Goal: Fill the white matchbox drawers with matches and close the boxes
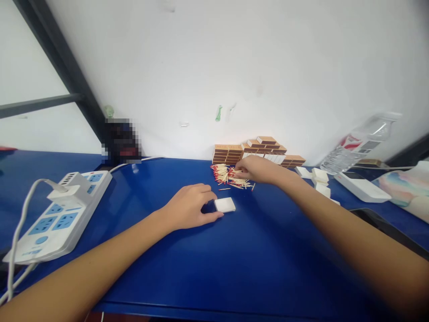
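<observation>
A small white matchbox tray lies on the blue table. My left hand rests beside it, with thumb and forefinger curled around its left end. Behind the tray is a loose pile of red-tipped matches. My right hand reaches into the right part of this pile from above, fingers pinched together among the matchsticks; how many they hold is hidden. One single match lies apart, between the pile and the tray.
Brown matchboxes are stacked against the wall. More white trays lie on the right, near a white device, a tilted plastic bottle and a dark phone-like slab. A power strip with cables occupies the left.
</observation>
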A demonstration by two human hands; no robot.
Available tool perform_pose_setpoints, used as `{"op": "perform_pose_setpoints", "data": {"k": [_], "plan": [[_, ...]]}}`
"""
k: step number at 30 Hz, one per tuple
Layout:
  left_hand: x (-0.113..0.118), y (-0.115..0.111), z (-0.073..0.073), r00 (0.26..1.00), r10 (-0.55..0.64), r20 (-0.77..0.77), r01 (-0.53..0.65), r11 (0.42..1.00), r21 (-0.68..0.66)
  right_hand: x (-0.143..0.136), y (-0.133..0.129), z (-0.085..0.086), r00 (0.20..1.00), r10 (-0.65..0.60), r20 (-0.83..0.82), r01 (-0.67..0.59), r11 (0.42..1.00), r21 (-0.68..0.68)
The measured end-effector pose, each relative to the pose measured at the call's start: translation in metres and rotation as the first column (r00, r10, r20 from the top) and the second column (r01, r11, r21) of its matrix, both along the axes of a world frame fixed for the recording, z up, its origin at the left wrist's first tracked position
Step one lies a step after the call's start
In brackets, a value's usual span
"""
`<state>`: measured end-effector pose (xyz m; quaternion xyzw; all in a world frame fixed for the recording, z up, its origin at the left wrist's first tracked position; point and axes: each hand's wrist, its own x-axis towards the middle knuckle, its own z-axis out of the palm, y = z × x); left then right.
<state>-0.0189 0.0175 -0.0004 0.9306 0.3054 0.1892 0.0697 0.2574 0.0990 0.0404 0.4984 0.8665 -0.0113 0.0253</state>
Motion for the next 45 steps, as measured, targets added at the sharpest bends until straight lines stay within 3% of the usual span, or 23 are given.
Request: {"op": "perform_pose_setpoints", "data": {"k": [10,18,23,31,39,45], "plan": [[0.001,0.0,0.0,1.0,0.01,0.002,-0.01,1.0,-0.007,0.006,-0.013,0.014,1.0,-0.025,-0.014,0.025,0.999,0.02],[0.003,-0.002,0.002,1.0,0.013,0.014,-0.012,0.999,-0.047,-0.01,-0.063,0.026,0.986,0.032,-0.165,-0.038,0.999,-0.035],[0.004,-0.002,0.002,1.0,0.003,0.02,-0.002,0.999,-0.032,-0.024,-0.089,0.017,0.947,0.143,-0.289,-0.187,0.974,-0.129],[0.003,-0.001,0.0,0.999,-0.017,0.032,0.018,0.999,-0.039,-0.035,-0.099,0.006,0.956,0.059,-0.288,-0.126,0.967,-0.219],[0.004,-0.004,0.002,1.0,0.009,0.02,-0.007,0.998,-0.062,-0.014,-0.1,-0.009,0.912,0.065,-0.405,-0.132,0.981,-0.141],[0.004,-0.004,0.001,0.999,-0.001,0.05,0.004,0.998,-0.066,-0.017,-0.107,-0.018,0.892,0.051,-0.45,-0.124,0.983,-0.135]]}}
